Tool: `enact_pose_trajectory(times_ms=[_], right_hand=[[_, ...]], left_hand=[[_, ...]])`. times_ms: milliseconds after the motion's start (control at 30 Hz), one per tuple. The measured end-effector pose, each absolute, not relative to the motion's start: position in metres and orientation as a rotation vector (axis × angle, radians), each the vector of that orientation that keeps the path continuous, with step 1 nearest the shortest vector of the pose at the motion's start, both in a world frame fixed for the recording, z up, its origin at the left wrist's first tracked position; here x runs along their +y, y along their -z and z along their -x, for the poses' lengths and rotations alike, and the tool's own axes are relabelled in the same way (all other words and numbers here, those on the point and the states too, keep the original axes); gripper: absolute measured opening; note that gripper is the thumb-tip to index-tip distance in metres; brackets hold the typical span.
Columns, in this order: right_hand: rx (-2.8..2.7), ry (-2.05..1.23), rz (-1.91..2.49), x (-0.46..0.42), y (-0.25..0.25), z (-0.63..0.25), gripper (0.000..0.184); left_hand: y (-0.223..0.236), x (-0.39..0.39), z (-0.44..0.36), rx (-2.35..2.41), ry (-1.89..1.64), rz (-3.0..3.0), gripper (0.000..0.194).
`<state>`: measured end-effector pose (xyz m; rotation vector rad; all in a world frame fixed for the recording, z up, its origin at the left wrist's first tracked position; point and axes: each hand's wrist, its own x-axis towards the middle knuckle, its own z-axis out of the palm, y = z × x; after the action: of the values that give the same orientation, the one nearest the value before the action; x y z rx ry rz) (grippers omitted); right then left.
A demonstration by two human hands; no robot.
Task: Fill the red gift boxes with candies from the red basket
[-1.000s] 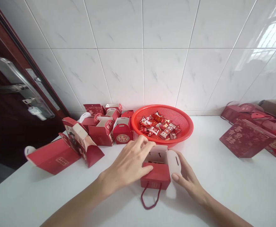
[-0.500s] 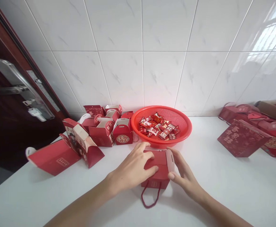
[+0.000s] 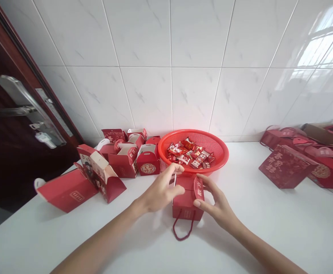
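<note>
A red cardboard gift box (image 3: 187, 198) with a dark red cord handle (image 3: 183, 238) sits on the white table in front of me. My right hand (image 3: 219, 203) grips its right flap (image 3: 199, 190), thumb at the near end and fingers at the far end, and the flap leans inward over the top. My left hand (image 3: 162, 190) is at the box's left edge, thumb and fingers apart, the thumb over the top panel. I cannot tell whether it touches the box. Just behind stands a red plastic basket (image 3: 222, 152) with wrapped candies (image 3: 195, 154) in it.
Several open red boxes (image 3: 147, 163) cluster left of the basket, and a tipped box (image 3: 67, 192) lies nearer me. On the right are another red box (image 3: 286, 167) and a pile of boxes (image 3: 327, 167). A tiled wall (image 3: 143, 99) closes the back; a door handle (image 3: 26, 108) is at left.
The right flap has been folded inward by my right hand, showing its printed face. My left hand has lifted off the box's top and shifted left.
</note>
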<state>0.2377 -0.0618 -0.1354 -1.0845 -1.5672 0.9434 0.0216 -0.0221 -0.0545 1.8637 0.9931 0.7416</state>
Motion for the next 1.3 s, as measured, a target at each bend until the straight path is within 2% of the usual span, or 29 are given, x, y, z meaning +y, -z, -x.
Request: enact_pose_trajectory(times_ms=[133, 233, 400, 667, 867, 1300], right_hand=[[-1.593, -1.021, 1.121, -0.062, 0.132, -0.239, 0.068], [-1.599, -1.067, 1.101, -0.063, 0.132, -0.239, 0.067], [-1.614, -1.097, 1.072, -0.063, 0.131, -0.24, 0.068], [-1.642, -1.05, 1.05, -0.07, 0.133, -0.239, 0.062], [-1.64, -1.042, 1.057, -0.071, 0.137, -0.239, 0.063], [-1.667, -0.914, 1.061, -0.069, 0.143, -0.245, 0.055]], left_hand=[[0.053, -0.011, -0.014, 0.912, -0.662, -1.692, 0.029], [0.054, -0.012, -0.013, 0.91, -0.601, -1.838, 0.028], [0.059, -0.022, -0.021, 1.058, -0.541, -2.116, 0.042], [0.069, -0.021, -0.024, 1.023, -0.48, -2.107, 0.048], [0.065, -0.019, -0.026, 1.083, -0.468, -2.068, 0.032], [0.065, -0.023, -0.023, 1.274, -0.512, -2.072, 0.039]])
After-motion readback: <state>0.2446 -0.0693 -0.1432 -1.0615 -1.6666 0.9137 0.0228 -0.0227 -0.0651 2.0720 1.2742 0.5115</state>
